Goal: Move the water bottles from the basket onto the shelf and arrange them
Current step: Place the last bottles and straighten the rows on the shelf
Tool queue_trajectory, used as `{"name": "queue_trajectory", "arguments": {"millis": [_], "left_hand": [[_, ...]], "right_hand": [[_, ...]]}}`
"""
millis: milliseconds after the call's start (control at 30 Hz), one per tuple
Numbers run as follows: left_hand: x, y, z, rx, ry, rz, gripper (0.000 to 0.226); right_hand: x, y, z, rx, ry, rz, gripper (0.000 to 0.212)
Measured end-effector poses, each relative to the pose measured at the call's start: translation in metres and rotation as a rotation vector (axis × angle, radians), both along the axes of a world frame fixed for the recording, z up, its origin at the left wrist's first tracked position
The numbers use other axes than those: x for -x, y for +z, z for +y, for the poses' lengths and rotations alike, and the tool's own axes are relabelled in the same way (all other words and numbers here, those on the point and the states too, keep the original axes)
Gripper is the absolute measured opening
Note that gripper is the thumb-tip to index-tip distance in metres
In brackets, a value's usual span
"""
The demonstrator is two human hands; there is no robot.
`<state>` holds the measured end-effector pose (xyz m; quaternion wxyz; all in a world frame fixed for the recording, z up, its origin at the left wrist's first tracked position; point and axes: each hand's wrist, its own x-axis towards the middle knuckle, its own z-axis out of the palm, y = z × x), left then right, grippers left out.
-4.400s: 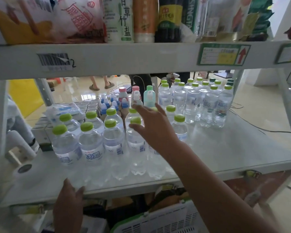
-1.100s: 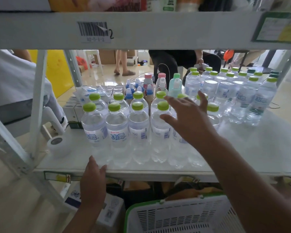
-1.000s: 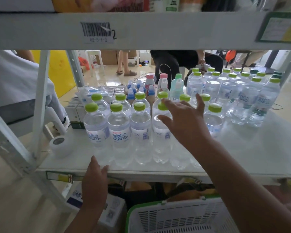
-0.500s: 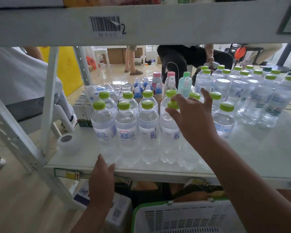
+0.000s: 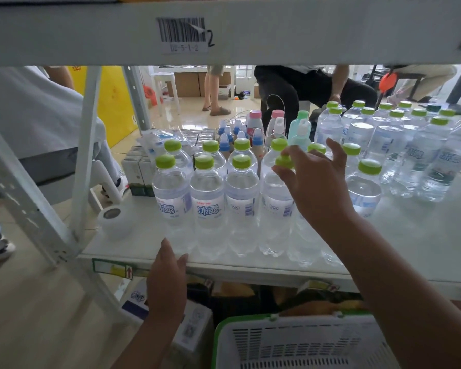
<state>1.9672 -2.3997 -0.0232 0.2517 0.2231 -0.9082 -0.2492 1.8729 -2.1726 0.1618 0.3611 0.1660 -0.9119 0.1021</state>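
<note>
On a white metal shelf point(image 5: 410, 243) in a tiled room, eleven visible clear green-capped water bottles point(image 5: 206, 206) cluster near the front edge, right hand point(image 5: 317, 187) spread over them gripping nothing, left hand point(image 5: 168, 283) resting flat on the edge.

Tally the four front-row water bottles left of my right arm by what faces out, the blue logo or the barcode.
Blue-logo water bottles: 2
Barcode water bottles: 2
Total: 4
</note>
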Motion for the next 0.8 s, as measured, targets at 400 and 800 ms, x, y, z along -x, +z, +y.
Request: {"name": "queue_trajectory", "arguments": {"millis": [400,800], "left_hand": [[0.000,0.000,0.001,0.014,0.005,-0.005,0.052],[0.001,-0.001,-0.001,0.014,0.010,-0.014,0.053]], "right_hand": [[-0.001,0.003,-0.001,-0.026,-0.023,-0.016,0.029],[-0.017,0.012,-0.029,0.013,0.170,-0.028,0.040]]}}
